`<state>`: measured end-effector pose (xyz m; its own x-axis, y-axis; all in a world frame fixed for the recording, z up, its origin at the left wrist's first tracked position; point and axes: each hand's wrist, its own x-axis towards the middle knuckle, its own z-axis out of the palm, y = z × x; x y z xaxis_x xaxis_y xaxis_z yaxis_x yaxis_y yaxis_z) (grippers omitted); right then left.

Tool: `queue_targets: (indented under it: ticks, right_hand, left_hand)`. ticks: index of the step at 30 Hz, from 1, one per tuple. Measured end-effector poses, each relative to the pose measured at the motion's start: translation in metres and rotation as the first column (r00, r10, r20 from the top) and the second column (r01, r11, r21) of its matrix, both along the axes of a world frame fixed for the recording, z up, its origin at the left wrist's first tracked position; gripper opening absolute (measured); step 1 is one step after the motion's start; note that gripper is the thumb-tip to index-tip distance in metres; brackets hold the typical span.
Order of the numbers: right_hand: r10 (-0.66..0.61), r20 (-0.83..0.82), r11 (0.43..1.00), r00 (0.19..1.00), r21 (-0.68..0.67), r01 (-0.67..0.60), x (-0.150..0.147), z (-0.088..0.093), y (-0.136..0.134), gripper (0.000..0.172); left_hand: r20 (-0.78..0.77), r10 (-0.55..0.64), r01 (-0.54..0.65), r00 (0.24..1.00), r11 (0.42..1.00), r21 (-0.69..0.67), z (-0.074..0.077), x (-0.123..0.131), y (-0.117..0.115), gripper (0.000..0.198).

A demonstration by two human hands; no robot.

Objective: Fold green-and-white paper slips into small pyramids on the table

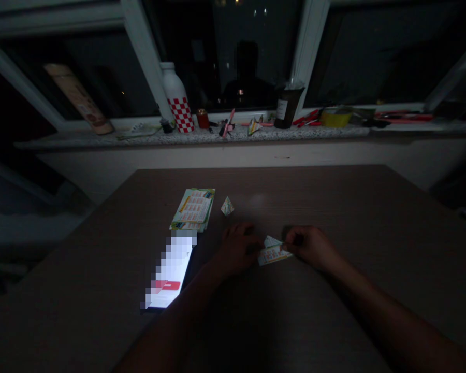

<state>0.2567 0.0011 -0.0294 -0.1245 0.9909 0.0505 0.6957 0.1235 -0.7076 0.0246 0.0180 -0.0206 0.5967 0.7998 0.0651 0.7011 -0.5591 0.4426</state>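
A small printed paper (272,254), partly folded with a pointed top flap, lies on the table between my hands. My right hand (308,246) pinches its upper right edge between thumb and fingers. At its left edge rests my left hand (241,248), thumb and fingertips against the paper, its fingers bent and dim in the low light. Beyond my left hand stands a small folded paper piece (227,206) with a pointed top. A stack of printed sheets (194,207) sits to the left of that piece.
A lit phone (170,272) lies beside my left forearm on the brown table (112,223). Behind the table, the windowsill (233,133) carries a checkered bottle (180,109), a red jar (202,119), a dark cup (285,108) and a yellow item (335,118).
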Motion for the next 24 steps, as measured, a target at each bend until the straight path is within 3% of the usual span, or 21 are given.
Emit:
queue_targets:
  ticks: [7,11,18,21,24]
  right_hand:
    - [-0.003,-0.018,1.0,1.0,-0.003,0.003,0.016,-0.009,0.002,0.006]
    - [0.093,0.033,0.992,0.995,0.079,-0.095,0.013,-0.005,-0.001,0.02]
    - [0.16,0.018,0.982,0.987,0.101,-0.161,0.002,0.002,-0.002,0.004]
    - [0.179,-0.102,0.983,0.979,0.062,-0.173,-0.003,0.005,-0.006,0.01]
    - [0.164,-0.215,0.986,0.963,0.011,-0.166,-0.009,0.008,-0.012,0.009]
  left_hand:
    - [0.024,-0.018,0.017,1.0,1.0,0.024,-0.001,-0.001,0.0,0.025]
    - [0.034,-0.026,0.025,0.999,0.999,0.035,0.001,0.001,-0.001,0.035]
    - [0.102,-0.039,0.036,0.994,0.999,0.029,0.0,0.002,-0.002,0.036]
    - [0.188,-0.003,0.008,0.982,1.0,-0.027,0.0,0.004,-0.004,0.041]
    - [0.315,0.131,-0.073,0.94,0.979,-0.192,-0.001,0.009,-0.006,0.052]
